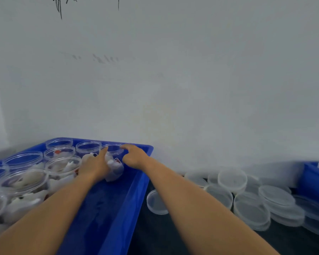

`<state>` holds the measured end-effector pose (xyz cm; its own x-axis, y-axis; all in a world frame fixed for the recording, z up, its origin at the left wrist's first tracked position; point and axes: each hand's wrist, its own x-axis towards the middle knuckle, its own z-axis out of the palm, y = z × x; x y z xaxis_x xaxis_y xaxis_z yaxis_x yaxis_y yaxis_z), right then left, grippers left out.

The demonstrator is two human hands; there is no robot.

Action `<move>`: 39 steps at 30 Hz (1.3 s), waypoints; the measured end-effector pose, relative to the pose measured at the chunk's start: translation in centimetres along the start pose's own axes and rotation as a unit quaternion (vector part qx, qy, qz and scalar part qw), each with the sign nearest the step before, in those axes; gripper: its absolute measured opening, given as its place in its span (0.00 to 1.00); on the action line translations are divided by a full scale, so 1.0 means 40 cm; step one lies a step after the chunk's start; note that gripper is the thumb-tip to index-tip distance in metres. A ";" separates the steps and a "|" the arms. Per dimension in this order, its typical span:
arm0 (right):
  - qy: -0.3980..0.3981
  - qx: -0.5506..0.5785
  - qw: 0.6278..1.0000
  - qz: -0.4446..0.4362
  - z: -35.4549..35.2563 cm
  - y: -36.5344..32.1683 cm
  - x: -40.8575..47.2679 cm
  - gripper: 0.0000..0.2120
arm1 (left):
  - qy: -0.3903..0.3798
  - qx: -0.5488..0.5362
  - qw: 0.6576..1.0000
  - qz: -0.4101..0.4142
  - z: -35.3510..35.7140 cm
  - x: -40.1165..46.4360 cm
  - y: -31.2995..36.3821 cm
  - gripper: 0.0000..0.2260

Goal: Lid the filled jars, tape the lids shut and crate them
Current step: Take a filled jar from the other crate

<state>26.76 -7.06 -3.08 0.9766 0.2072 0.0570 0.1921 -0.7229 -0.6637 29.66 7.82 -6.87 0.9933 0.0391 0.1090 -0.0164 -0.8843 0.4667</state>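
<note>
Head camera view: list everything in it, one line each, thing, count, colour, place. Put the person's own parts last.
crate: one, blue, lower left against the wall.
jars: about ten in view, clear with white and red contents, packed in the crate's left and far part.
far-corner jar: one, clear, between both hands at the crate's far right.
loose lids: a pile, too overlapped to count, translucent, on the dark surface right of the crate.
second crate: one, blue, right edge, partly cut off.
wall: white, with black marks at top.
left hand: touches the far-corner jar's left side.
right hand: fingertips at that jar's lid rim.
</note>
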 end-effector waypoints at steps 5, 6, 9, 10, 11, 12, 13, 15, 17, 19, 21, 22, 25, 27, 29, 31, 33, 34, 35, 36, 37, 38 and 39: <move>-0.043 -0.148 0.988 -0.003 0.034 0.016 0.019 0.33 | 0.091 -0.058 0.994 0.031 0.026 -0.005 -0.015 0.11; -0.036 -0.169 0.985 -0.012 0.038 0.016 0.016 0.33 | 0.107 -0.073 0.991 0.031 0.029 -0.012 -0.015 0.08; -0.006 -0.173 0.984 -0.034 0.045 0.012 0.004 0.31 | 0.130 -0.118 0.984 0.033 0.028 -0.039 -0.012 0.12; 0.007 -0.153 0.988 -0.036 0.045 0.011 -0.001 0.30 | 0.133 -0.141 0.980 0.039 0.022 -0.051 -0.009 0.12; 0.017 -0.127 0.991 -0.036 0.045 0.008 -0.007 0.31 | 0.137 -0.166 0.975 0.044 0.013 -0.064 -0.003 0.11; 0.021 -0.093 0.995 -0.038 0.044 0.006 -0.015 0.32 | 0.143 -0.188 0.970 0.050 0.003 -0.078 0.006 0.11; 0.022 -0.051 0.997 -0.043 0.043 0.001 -0.023 0.34 | 0.148 -0.203 0.966 0.057 -0.012 -0.092 0.018 0.10; 0.040 0.058 0.996 -0.063 0.038 -0.018 -0.047 0.41 | 0.161 -0.230 0.957 0.078 -0.053 -0.125 0.050 0.10; 0.084 0.165 0.979 -0.088 0.020 -0.048 -0.075 0.44 | 0.181 -0.262 0.943 0.100 -0.102 -0.157 0.090 0.09; 0.126 0.240 0.956 -0.111 -0.007 -0.081 -0.108 0.46 | 0.197 -0.292 0.928 0.121 -0.148 -0.194 0.136 0.09; 0.163 0.284 0.937 -0.124 -0.038 -0.108 -0.152 0.45 | 0.215 -0.313 0.914 0.141 -0.180 -0.238 0.183 0.12; 0.182 0.299 0.927 -0.132 -0.054 -0.113 -0.178 0.44 | 0.226 -0.321 0.908 0.146 -0.187 -0.261 0.206 0.16; 0.235 0.321 0.906 -0.144 -0.101 -0.103 -0.276 0.41 | 0.238 -0.389 0.877 0.150 -0.187 -0.338 0.277 0.29; 0.261 0.335 0.896 -0.130 -0.129 -0.075 -0.356 0.41 | 0.208 -0.464 0.851 0.133 -0.168 -0.391 0.317 0.33; 0.284 0.348 0.887 -0.104 -0.138 -0.035 -0.437 0.40 | 0.136 -0.533 0.829 0.102 -0.124 -0.440 0.345 0.30; 0.304 0.356 0.881 -0.071 -0.124 0.015 -0.513 0.39 | 0.043 -0.605 0.792 0.067 -0.058 -0.492 0.364 0.27; 0.316 0.369 0.873 -0.045 -0.102 0.063 -0.577 0.36 | -0.001 -0.617 0.785 0.048 0.017 -0.546 0.378 0.27; 0.317 0.370 0.872 -0.037 -0.093 0.087 -0.604 0.35 | -0.009 -0.608 0.793 0.043 0.050 -0.572 0.385 0.27; 0.318 0.367 0.874 -0.030 -0.085 0.111 -0.627 0.34 | -0.015 -0.597 0.801 0.043 0.079 -0.595 0.390 0.28; 0.318 0.367 0.874 -0.026 -0.077 0.134 -0.649 0.32 | -0.022 -0.587 0.808 0.046 0.104 -0.616 0.392 0.28; 0.317 0.368 0.874 -0.028 -0.070 0.154 -0.667 0.31 | -0.030 -0.582 0.811 0.055 0.126 -0.634 0.391 0.27; 0.318 0.370 0.873 -0.031 -0.065 0.174 -0.679 0.31 | -0.041 -0.579 0.811 0.068 0.142 -0.652 0.388 0.28; 0.317 0.374 0.871 -0.030 -0.059 0.192 -0.690 0.31 | -0.052 -0.577 0.811 0.078 0.157 -0.667 0.383 0.30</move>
<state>1.50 -19.88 -8.00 0.8690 -0.3477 0.3521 0.3606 -0.0422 -0.9317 3.62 -9.70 -8.14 0.9721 -0.1240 0.1993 -0.1797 0.1530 0.9718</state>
